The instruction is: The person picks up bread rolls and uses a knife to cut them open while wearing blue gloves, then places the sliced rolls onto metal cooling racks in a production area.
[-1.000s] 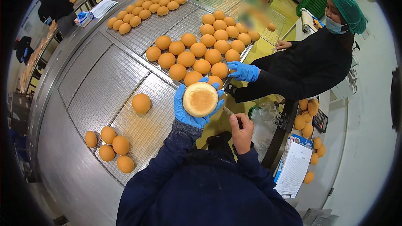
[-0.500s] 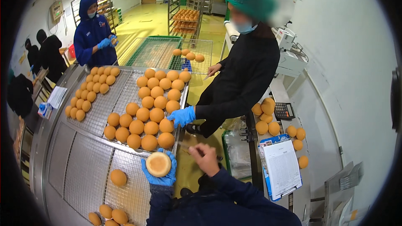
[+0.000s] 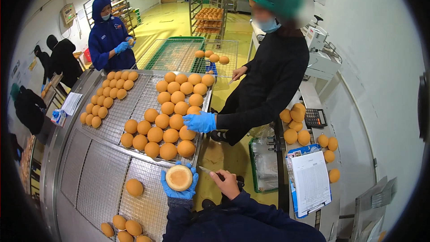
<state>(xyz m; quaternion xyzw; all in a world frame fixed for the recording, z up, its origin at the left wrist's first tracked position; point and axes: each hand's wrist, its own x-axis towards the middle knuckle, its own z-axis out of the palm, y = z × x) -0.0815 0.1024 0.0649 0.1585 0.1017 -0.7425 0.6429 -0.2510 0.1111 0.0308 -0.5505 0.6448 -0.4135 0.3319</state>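
Observation:
My left hand (image 3: 180, 194), in a blue glove, cups a round bun (image 3: 179, 178) with its pale, flat side up and a browned patch in the middle. Beside it, my bare right hand (image 3: 227, 185) grips a small knife (image 3: 204, 169), its blade pointing at the bun but apart from it. Just beyond lies a wire rack (image 3: 121, 140) bearing rows of golden-brown buns (image 3: 168, 151). Across from me, a co-worker's blue-gloved hand (image 3: 200, 122) touches a bun at the rack's right edge.
More buns (image 3: 134, 187) lie on the mesh to my left. A clipboard (image 3: 310, 183), a calculator (image 3: 316, 117) and several buns (image 3: 291, 136) sit on the right-hand counter. A green crate (image 3: 264, 166) stands on the floor. Another person (image 3: 110, 40) works at the far left; a tall rack (image 3: 208, 4) stands behind.
The view has shifted, so the scene sits further right. My right hand has turned, and the knife blade now lies nearer the bun. The co-worker's gloved hand has moved over the rack's edge buns.

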